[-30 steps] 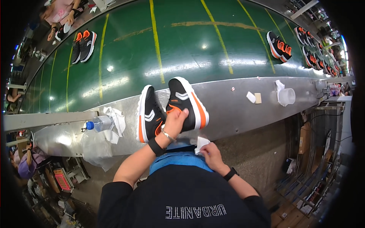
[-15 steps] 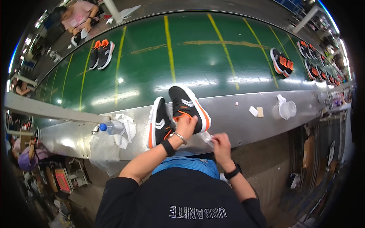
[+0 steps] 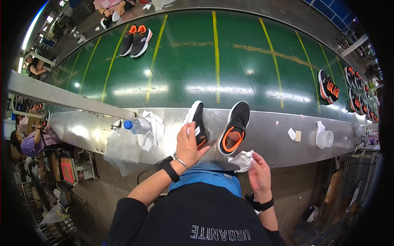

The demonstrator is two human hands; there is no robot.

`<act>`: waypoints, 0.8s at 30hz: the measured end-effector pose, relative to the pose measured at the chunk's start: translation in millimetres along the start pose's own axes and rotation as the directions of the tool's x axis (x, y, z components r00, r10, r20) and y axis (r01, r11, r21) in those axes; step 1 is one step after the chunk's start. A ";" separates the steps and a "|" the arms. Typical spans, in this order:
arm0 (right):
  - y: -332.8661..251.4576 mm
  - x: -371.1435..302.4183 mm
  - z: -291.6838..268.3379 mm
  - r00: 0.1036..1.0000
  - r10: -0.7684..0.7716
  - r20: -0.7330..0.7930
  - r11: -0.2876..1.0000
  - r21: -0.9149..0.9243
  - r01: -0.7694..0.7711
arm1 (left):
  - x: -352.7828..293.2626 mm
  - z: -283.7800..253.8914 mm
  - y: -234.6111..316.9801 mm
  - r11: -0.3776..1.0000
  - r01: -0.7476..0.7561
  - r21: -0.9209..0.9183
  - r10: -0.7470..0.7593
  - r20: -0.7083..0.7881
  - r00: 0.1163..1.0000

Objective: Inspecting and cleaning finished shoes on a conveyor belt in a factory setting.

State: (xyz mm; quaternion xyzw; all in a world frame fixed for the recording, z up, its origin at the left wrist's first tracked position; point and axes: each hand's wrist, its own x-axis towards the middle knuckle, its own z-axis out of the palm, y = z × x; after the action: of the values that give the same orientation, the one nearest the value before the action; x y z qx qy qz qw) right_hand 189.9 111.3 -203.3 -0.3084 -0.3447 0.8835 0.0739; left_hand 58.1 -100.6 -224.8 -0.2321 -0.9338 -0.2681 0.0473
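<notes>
A pair of black sneakers with orange lining and white soles rests on the metal ledge in front of me. The left sneaker (image 3: 198,118) is partly covered by my left hand (image 3: 188,148), whose fingers are spread along its outer side; whether they press on it I cannot tell. Apart from it to the right, the other sneaker (image 3: 238,123) sits sole down, its orange-edged opening toward me, untouched. Near its heel, my right hand (image 3: 259,175) pinches a crumpled white cloth (image 3: 243,160) between thumb and fingers.
Beyond the ledge (image 3: 262,143) runs a green belt (image 3: 184,74) with yellow lines, carrying more sneakers (image 3: 136,42). A blue-capped bottle (image 3: 138,126), white rags and a plastic bag (image 3: 126,151) lie left. A clear tub (image 3: 325,139) stands right. Another person's hands (image 3: 117,9) work across the belt.
The right sneaker, tilted in my left hand before, now stands on the ledge. That hand has let go and moved to the left sneaker. My right hand's cloth is spread wider; the view has shifted.
</notes>
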 end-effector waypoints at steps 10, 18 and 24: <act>17.9 18.7 64.1 0.976 -0.151 0.157 0.940 -0.283 0.191 | -16.4 -5.7 -76.8 -0.476 0.501 -0.723 -0.232 0.653 0.721; 28.0 52.1 127.0 0.902 -0.220 0.372 0.716 -0.567 0.408 | -28.5 -14.8 -75.1 -0.793 0.317 -0.520 -0.134 0.657 0.742; 51.2 119.6 152.6 0.682 -0.457 0.571 0.154 -0.704 0.693 | -34.0 -11.5 -89.5 -0.689 0.458 -0.562 0.011 0.623 0.782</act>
State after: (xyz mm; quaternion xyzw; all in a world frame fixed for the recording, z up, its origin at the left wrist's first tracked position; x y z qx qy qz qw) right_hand 7.7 27.8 -208.6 -0.0394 -0.8499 0.4888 0.1928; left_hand 46.8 -187.5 -265.1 0.1183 -0.1893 -0.8930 -0.3908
